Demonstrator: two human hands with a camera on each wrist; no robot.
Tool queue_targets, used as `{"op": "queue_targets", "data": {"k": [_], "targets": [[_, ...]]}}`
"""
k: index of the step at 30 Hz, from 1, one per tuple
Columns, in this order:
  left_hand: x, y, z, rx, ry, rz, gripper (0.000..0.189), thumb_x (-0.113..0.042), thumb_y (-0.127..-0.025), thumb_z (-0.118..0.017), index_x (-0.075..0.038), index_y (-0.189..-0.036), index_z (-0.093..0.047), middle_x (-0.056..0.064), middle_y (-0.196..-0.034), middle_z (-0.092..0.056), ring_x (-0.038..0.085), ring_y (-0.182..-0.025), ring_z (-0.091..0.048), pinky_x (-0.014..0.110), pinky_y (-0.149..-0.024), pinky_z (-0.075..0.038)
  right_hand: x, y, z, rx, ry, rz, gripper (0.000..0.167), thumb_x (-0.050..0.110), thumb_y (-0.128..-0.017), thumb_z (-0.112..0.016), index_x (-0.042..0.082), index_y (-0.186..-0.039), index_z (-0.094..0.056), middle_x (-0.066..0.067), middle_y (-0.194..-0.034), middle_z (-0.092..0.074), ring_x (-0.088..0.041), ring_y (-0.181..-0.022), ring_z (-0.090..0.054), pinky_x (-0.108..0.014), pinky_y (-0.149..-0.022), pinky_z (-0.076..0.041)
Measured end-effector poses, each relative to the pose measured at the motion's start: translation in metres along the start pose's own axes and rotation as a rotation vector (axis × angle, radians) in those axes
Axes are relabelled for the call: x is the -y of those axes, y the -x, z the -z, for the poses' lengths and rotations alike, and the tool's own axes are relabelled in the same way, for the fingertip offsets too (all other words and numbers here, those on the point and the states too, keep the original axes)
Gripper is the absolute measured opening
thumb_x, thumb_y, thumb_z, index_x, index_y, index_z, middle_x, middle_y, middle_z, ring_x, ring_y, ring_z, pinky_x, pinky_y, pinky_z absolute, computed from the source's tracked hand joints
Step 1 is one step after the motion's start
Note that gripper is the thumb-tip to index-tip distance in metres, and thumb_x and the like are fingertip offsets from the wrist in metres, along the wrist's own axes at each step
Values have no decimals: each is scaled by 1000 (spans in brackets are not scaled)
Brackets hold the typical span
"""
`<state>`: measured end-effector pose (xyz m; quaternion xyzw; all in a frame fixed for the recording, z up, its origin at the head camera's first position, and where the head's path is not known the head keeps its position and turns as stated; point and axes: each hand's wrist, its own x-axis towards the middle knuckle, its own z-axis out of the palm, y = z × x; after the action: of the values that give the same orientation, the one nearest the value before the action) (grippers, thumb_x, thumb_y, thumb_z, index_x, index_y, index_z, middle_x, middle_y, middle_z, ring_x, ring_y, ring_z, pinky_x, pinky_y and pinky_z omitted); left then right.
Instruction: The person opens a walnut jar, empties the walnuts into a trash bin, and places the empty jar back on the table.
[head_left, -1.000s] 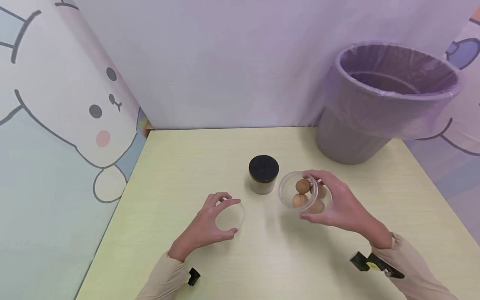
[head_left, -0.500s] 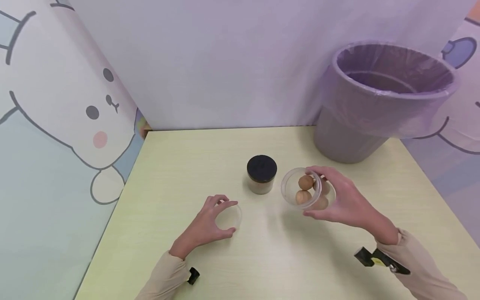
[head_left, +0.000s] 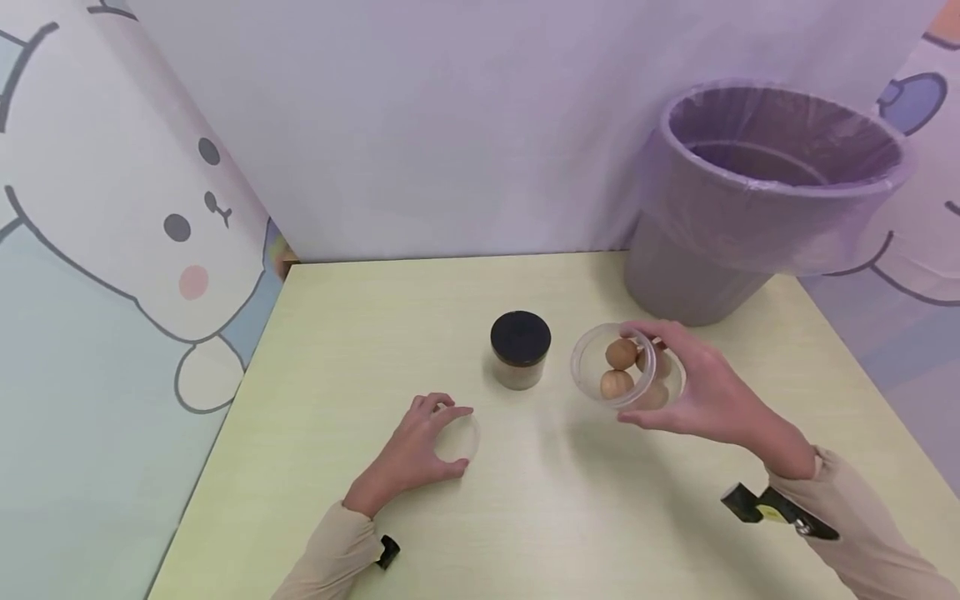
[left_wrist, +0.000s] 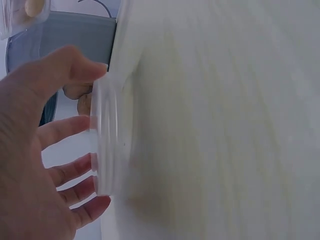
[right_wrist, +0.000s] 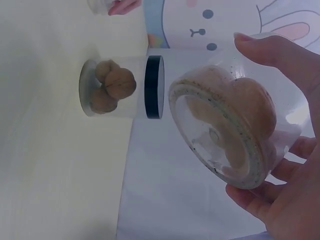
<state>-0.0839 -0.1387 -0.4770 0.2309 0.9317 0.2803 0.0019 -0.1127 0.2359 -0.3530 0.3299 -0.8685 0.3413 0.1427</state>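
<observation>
Clear round plastic tub (right_wrist: 227, 117): smooth, glossy; brown round nuts (head_left: 621, 353) inside look matt, sl. rough. Clear flat round plastic lid (left_wrist: 107, 140): smooth, semi-gloss. Clear round jar (head_left: 518, 375) twd table's far edge: smooth, shiny, glass or plastic can't tell; black round cap (head_left: 521, 337) smooth. Far r. corner: grey-purple round bin (head_left: 682, 290), matt plastic; its see-thru film liner (head_left: 757, 218) glossy, crinkly. Pale yellow table (head_left: 360, 333): smooth, wood-grain look. Beige sleeves (head_left: 330, 550), nr edge: matt cloth.
</observation>
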Motion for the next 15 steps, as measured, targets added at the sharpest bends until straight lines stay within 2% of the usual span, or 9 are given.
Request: {"op": "queue_targets", "data": {"k": [5, 12, 15], "targets": [[-1, -2, -2, 12, -27, 10, 58, -37, -67, -78, -21, -121, -64, 5, -117, -49, 24, -104, -42, 40, -83, -41, -1, -3, 8, -13, 3, 18, 97, 19, -43, -95, 9, -129, -51, -1, -120, -59, -6, -96, -52, -15, -80, -37], [1, -4, 1, 30, -63, -1, 60, -43, -69, -77, -21, -123, -62, 6, -120, -48, 26, -109, -42, 43, -84, -39, -4, -3, 19, -19, 8, -25, 97, 19, -43, -96, 11, -129, -52, 2, -120, -59, -4, -96, -52, -15, -81, -36], [1, -6, 5, 19, -46, 8, 59, -42, -71, -77, -21, -124, -61, 6, -121, -48, 25, -110, -42, 44, -86, -40, -7, -3, 22, -23, 11, -30, 99, 18, -41, -97, 10, -129, -52, 1, -118, -59, -6, -95, -51, -16, -80, -36]]}}
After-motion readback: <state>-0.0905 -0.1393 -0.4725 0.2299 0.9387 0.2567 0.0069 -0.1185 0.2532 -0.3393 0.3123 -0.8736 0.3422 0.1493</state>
